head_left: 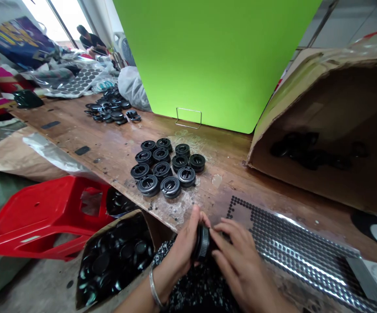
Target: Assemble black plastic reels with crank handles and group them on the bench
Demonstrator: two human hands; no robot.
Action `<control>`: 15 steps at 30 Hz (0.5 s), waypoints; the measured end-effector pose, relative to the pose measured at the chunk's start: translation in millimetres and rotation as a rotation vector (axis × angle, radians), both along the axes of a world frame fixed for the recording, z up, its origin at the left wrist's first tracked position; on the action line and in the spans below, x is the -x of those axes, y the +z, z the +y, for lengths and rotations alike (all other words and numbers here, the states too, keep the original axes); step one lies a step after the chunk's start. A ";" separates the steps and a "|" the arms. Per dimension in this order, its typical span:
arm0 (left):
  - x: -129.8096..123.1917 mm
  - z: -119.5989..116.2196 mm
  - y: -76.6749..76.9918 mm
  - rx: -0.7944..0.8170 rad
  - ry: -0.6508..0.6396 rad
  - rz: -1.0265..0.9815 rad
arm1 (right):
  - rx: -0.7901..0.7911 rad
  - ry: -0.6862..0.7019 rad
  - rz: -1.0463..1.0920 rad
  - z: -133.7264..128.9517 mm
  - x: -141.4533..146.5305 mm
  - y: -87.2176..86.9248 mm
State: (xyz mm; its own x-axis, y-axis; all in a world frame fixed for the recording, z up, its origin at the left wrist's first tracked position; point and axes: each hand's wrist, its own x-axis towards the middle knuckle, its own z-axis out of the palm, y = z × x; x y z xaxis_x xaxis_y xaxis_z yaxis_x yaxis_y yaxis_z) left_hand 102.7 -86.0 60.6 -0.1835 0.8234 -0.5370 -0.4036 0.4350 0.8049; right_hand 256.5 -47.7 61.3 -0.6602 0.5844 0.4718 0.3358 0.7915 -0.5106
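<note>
My left hand (pixel 186 241) is closed around a black round plastic part with a ridged rim (pixel 203 243), held on edge above my lap. Against its right face rest the bent fingers of my right hand (pixel 237 250); whether something small sits under those fingertips is hidden. Just beyond, on the wooden table (pixel 227 161), several similar black round parts (pixel 170 187) stand close together in a group, some of them stacked. To the right of my hands lies a clear sheet covered with rows of small black dots (pixel 282 234), with some dots gone at its near-left corner.
A large green panel (pixel 214 56) stands behind the group. At the right a cardboard box (pixel 286 113) lies on its side with black parts inside. Below left are a box of black discs (pixel 116 256) and a red stool (pixel 51 213). Another person (pixel 92 41) sits far back.
</note>
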 end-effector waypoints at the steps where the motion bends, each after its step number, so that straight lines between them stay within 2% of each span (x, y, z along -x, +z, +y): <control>1: 1.4 0.9 1.8 -0.014 -0.005 0.003 | 0.089 -0.032 0.011 10.0 -3.4 -0.8; 4: 5.9 4.6 5.5 -0.044 0.051 0.005 | 0.227 -0.217 -0.013 48.1 -12.4 -7.9; 7: 11.1 7.6 4.4 -0.047 0.161 0.028 | 0.255 -0.256 -0.181 77.4 -14.1 -21.4; 10: 14.9 8.5 0.5 -0.071 0.212 0.054 | 0.231 -0.225 -0.315 88.0 -9.7 -31.2; 15: 15.5 9.9 -4.1 -0.092 0.241 0.104 | 0.122 -0.222 -0.486 90.8 0.1 -31.2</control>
